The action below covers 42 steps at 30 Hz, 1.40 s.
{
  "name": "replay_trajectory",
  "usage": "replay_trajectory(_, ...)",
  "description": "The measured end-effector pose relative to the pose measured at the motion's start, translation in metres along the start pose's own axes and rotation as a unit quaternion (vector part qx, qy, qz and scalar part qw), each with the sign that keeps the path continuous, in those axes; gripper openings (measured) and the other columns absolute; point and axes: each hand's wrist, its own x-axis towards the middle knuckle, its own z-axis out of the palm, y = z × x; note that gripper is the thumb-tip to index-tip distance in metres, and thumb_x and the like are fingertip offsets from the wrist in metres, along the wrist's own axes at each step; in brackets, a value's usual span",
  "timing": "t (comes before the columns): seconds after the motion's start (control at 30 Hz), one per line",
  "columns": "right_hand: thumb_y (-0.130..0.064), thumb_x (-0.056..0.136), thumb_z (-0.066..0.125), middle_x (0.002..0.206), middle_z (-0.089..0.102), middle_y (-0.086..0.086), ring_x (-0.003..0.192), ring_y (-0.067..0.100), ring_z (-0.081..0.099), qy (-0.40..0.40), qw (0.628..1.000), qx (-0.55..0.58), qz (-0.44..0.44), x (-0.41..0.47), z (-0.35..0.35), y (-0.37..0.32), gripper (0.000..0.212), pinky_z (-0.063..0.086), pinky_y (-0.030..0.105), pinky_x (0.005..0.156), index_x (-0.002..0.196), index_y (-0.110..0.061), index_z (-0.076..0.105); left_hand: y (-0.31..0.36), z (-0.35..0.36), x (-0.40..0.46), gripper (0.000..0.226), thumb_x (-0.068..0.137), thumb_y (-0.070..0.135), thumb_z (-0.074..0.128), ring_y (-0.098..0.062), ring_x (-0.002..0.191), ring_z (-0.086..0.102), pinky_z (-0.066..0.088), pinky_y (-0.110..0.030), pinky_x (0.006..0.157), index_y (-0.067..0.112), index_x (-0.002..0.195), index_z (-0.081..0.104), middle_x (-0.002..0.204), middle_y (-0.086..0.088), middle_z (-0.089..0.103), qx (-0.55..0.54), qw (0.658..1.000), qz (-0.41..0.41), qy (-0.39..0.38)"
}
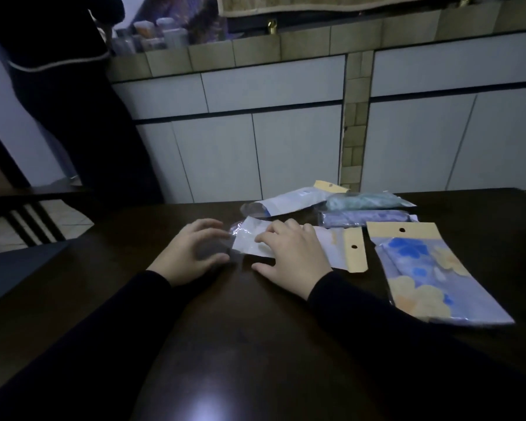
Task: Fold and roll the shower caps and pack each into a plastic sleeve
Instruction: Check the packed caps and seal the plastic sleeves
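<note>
Right hand (289, 253) lies flat, fingers spread, pinning a plastic sleeve (331, 247) to the dark worktop (255, 344). Left hand (192, 253) has a loose curled grip at the sleeve's open end, on what looks like a clear shower cap (237, 235), hard to tell. I'd keep the roll tight and the mouth open. Packed sleeves (368, 208) lie just behind.

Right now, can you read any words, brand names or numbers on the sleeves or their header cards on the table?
No text can be read.
Far white sleeve: a small blue mark near its header, too blurred to read.
Sleeve under the right hand: a faint yellowish mark beside its header card, illegible.
Floral packed sleeve: only a printed flower pattern, no lettering visible.
</note>
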Motion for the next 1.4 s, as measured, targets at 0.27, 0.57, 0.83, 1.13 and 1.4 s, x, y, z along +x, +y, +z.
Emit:
replay_trajectory(0.27,-0.065,0.079,0.056,0.104,0.056,-0.010,0.101,0.018,0.049,0.050,0.998,-0.024,0.006,-0.005,-0.002,-0.002,0.045,0.032,0.038,0.082,0.112,-0.033,0.055,0.018,-0.007,-0.009,0.020,0.083,0.044,0.062,-0.012,0.105,0.057,0.047,-0.040,0.093,0.029,0.086,0.074,0.110,0.012,0.065,-0.056,0.993,0.089,0.059)
replay_trajectory(0.57,-0.039,0.089,0.059,0.076,0.045,-0.013,0.071,0.010,0.046,0.143,0.985,0.090,-0.036,-0.033,-0.008,0.004,0.022,0.042,0.026,0.056,0.073,-0.024,0.053,0.029,-0.018,-0.032,0.067,0.056,0.060,0.080,-0.003,0.117,0.050,0.047,-0.033,0.092,0.042,0.115,0.056,0.131,0.019,0.051,-0.135,0.990,0.018,0.030)
replay_trajectory(0.83,-0.048,0.084,0.054,0.081,0.054,-0.012,0.076,0.007,0.052,0.145,0.971,0.169,-0.084,-0.048,-0.014,0.004,0.023,0.050,0.030,0.060,0.083,-0.025,0.056,0.046,-0.015,-0.030,0.020,0.075,0.041,0.072,-0.007,0.107,0.063,0.053,-0.044,0.091,0.052,0.092,0.069,0.115,0.015,0.068,-0.185,0.982,0.037,0.017)
replay_trajectory(1.13,-0.041,0.085,0.062,0.082,0.066,-0.008,0.078,0.006,0.058,0.085,0.942,0.325,0.014,-0.049,-0.012,0.011,0.026,0.047,0.029,0.067,0.079,-0.017,0.069,0.053,-0.020,-0.034,0.010,0.070,0.042,0.073,-0.013,0.098,0.069,0.055,-0.036,0.084,0.040,0.079,0.077,0.108,0.010,0.073,-0.302,0.952,0.036,0.020)
replay_trajectory(1.4,-0.035,0.083,0.067,0.084,0.069,-0.011,0.089,-0.001,0.059,0.091,0.912,0.396,0.050,-0.047,-0.014,0.016,0.024,0.042,0.013,0.081,0.076,-0.014,0.076,0.059,-0.015,-0.029,0.013,0.079,0.031,0.067,-0.009,0.075,0.066,0.050,-0.019,0.073,0.030,0.068,0.074,0.076,0.001,0.073,-0.361,0.931,-0.019,0.046)
